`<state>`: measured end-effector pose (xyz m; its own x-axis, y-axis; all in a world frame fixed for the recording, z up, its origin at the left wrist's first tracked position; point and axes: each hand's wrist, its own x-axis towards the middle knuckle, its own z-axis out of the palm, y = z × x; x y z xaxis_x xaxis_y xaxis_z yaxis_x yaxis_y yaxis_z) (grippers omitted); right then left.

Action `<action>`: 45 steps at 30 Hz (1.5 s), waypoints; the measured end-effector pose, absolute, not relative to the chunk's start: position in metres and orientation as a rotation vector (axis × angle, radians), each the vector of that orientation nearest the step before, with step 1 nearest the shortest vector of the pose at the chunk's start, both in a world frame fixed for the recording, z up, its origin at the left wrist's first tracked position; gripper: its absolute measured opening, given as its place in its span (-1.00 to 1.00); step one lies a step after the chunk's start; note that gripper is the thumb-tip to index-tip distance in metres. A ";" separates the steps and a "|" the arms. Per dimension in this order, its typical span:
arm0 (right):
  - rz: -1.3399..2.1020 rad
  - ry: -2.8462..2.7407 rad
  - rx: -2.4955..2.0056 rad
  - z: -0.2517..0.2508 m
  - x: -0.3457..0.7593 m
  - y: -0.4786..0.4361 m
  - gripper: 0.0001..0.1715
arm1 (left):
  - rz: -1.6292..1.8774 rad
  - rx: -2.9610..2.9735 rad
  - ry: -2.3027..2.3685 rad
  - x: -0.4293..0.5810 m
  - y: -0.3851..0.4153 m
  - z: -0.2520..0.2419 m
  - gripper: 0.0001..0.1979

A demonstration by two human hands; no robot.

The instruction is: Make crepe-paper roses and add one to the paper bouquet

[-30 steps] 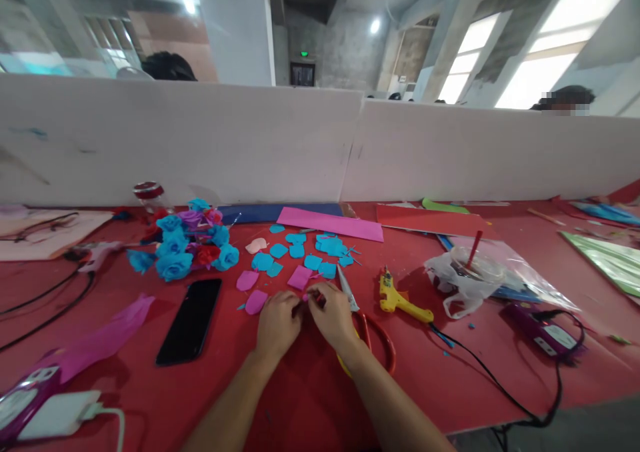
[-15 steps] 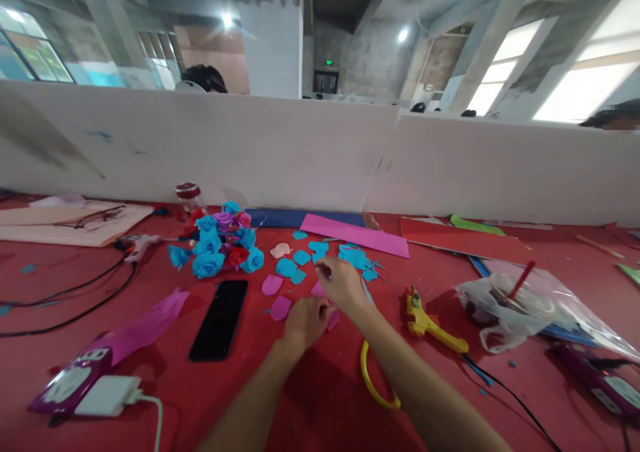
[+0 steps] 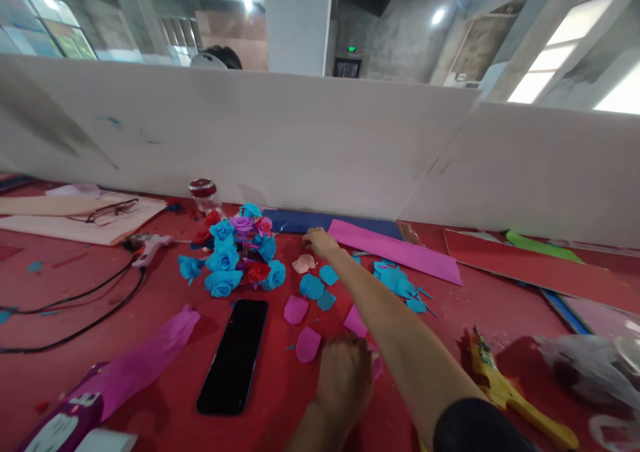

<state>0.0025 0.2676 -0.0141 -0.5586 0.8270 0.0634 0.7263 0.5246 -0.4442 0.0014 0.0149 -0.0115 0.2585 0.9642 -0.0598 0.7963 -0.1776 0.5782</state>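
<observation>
My right hand (image 3: 320, 242) reaches to the back of the table, at the left end of a long pink paper strip (image 3: 395, 249); its fingers are bent down, and what they touch is hidden. My left hand (image 3: 345, 372) is closed low in the middle, its fingertips hidden, beside magenta petals (image 3: 308, 344). Blue petals (image 3: 313, 287) and a pale pink petal (image 3: 304, 263) lie between the hands and a bunch of blue, red and purple paper flowers (image 3: 223, 259). More blue pieces (image 3: 395, 279) lie beyond my right forearm.
A black phone (image 3: 233, 357) lies left of my left hand. A yellow glue gun (image 3: 515, 395) and a plastic bag (image 3: 580, 365) are at the right. A lidded jar (image 3: 203, 195) stands behind the flowers, before a white partition (image 3: 300, 139). Glasses and cables are at the left.
My right hand has moved away from my left hand, forward to the back of the table. My left hand stays near the magenta petals. The view has shifted left and down.
</observation>
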 end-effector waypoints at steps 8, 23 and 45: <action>0.826 -1.978 -1.098 -0.009 0.000 0.271 -0.88 | 0.492 2.031 1.678 0.003 0.010 -0.006 -0.77; 1.198 -1.062 -0.787 0.069 0.060 0.211 -0.73 | 0.581 2.078 1.670 -0.001 0.009 -0.007 -0.71; 1.302 -1.103 -1.184 0.023 0.154 0.025 -0.88 | 0.952 1.802 1.578 -0.025 0.030 -0.015 -0.90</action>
